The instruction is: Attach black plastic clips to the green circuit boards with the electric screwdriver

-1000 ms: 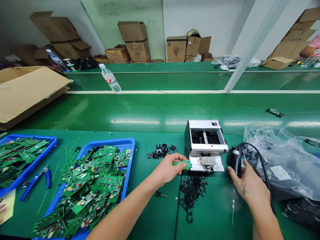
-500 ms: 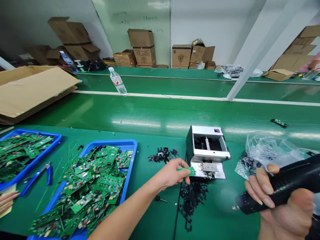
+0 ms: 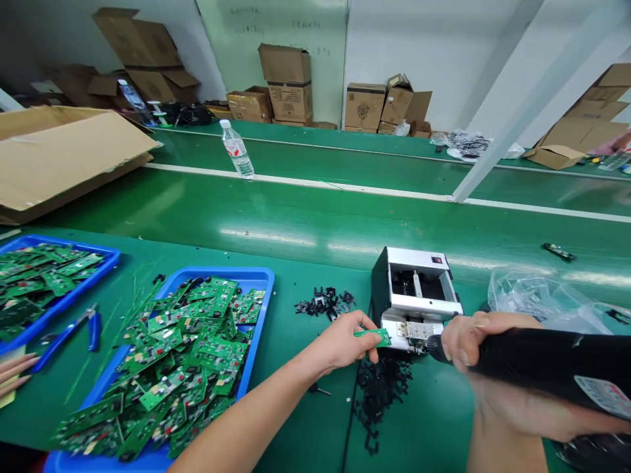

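Well, the left hand (image 3: pixel 338 345) pinched a small green circuit board (image 3: pixel 372 337) in narrow fingers (image 3: pixel 365 325) at the 6 o'clock side of a white metal machine (image 3: pixel 411 299), the right hand (image 3: pixel 461 341) gripped a black electric screwdriver (image 3: pixel 537 358), and green boards (image 3: pixel 197 341) heaped a blue plastic tray (image 3: pixel 261 279) at 9 o'clock.

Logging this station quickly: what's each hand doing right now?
Left hand: closed, holding a small green circuit board.
Right hand: closed around a black electric screwdriver.
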Demonstrator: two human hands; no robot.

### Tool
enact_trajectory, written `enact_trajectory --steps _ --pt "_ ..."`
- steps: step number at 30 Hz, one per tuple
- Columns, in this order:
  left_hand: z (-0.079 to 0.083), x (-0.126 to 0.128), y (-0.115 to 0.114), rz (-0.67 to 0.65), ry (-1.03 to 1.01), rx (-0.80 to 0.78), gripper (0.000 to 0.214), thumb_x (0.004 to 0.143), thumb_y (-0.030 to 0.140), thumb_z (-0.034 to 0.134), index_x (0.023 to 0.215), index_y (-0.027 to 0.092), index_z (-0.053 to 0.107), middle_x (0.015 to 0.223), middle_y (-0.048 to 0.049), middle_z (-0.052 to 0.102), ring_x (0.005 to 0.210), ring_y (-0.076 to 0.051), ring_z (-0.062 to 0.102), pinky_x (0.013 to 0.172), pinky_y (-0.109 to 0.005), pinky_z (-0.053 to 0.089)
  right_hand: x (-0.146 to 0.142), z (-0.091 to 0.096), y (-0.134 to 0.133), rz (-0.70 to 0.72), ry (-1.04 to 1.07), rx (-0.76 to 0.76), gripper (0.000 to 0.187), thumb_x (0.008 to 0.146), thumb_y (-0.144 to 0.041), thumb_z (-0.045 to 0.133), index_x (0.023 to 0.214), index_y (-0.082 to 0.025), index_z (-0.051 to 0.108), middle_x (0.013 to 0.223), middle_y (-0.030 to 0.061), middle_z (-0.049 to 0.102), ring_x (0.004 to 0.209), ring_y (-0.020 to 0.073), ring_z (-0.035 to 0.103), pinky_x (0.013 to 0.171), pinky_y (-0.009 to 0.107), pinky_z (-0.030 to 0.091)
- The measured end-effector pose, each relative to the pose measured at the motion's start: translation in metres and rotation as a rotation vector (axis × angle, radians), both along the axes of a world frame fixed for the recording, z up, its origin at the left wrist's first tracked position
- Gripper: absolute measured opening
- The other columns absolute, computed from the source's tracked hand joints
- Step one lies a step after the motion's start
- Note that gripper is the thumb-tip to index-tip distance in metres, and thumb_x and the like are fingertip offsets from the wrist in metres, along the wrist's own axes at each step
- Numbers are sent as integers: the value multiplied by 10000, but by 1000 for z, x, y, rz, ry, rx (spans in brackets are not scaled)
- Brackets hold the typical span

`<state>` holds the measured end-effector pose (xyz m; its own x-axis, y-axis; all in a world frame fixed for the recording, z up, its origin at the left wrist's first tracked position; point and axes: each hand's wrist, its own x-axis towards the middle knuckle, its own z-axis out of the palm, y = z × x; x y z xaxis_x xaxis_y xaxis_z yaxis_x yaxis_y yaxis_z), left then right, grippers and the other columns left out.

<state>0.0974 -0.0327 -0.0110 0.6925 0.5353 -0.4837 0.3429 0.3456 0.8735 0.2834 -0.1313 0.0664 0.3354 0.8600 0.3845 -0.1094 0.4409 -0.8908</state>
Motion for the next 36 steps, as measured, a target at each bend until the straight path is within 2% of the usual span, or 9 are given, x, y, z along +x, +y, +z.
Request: enact_trajectory --steps 6,11,14,17,20,23,29,33,36 --pt "0 0 0 -11 -1 47 266 843 389 594 970 166 524 681 9 684 439 -60 337 459 -209 227 -3 0 1 13 43 -11 637 678 -836 549 948 -287 724 546 6 580 463 172 513 487 342 405" --pt "-1 0 0 -19 4 63 238 842 356 582 974 166 527 681 6 689 440 -64 334 455 -210 230 -5 -5 -6 26 76 -91 748 635 -895 503 1018 -290 718 537 7 568 432 173 487 467 347 397" --pt "-3 1 -1 -20 7 73 258 842 372 582 985 163 534 685 2 693 452 -68 350 464 -207 244 -5 -6 -6 -6 59 -30 727 683 -886 459 1054 -307 697 501 -7 515 394 156 451 438 328 366" --pt "-6 2 -2 -11 11 70 292 842 403 591 996 161 532 677 3 690 451 -67 344 468 -205 245 -7 2 3 -4 33 31 642 697 -849 504 1018 -326 691 483 -9 485 384 160 428 437 335 362" --pt "-7 3 -2 -1 9 62 302 845 421 593 992 164 532 671 5 687 450 -67 337 465 -205 233 -13 15 17 70 44 26 595 688 -798 581 1020 -316 691 510 2 517 421 174 461 470 348 389" --pt "-5 3 -2 0 6 65 286 844 410 595 979 164 541 660 10 681 464 -72 361 471 -204 242 -22 21 30 139 64 29 627 710 -822 535 1032 -308 693 545 6 573 437 166 490 474 332 397" --pt "-2 2 -2 -12 -2 70 233 846 362 575 968 166 546 662 12 681 474 -77 374 477 -207 259 -33 24 40 88 51 -35 695 659 -901 469 957 -307 674 498 -12 567 394 155 474 454 320 382" --pt "-3 4 -2 -6 -3 71 229 841 362 577 957 167 543 665 11 681 471 -75 374 471 -204 259 -32 25 38 112 89 -55 714 622 -900 519 936 -281 687 515 -8 575 411 150 478 464 319 380" --pt "-3 4 -2 -6 -4 72 240 844 370 575 966 166 545 668 11 682 462 -71 364 466 -204 251 -27 19 38 130 110 -43 717 618 -878 561 979 -274 696 523 -1 588 420 162 496 461 320 383"
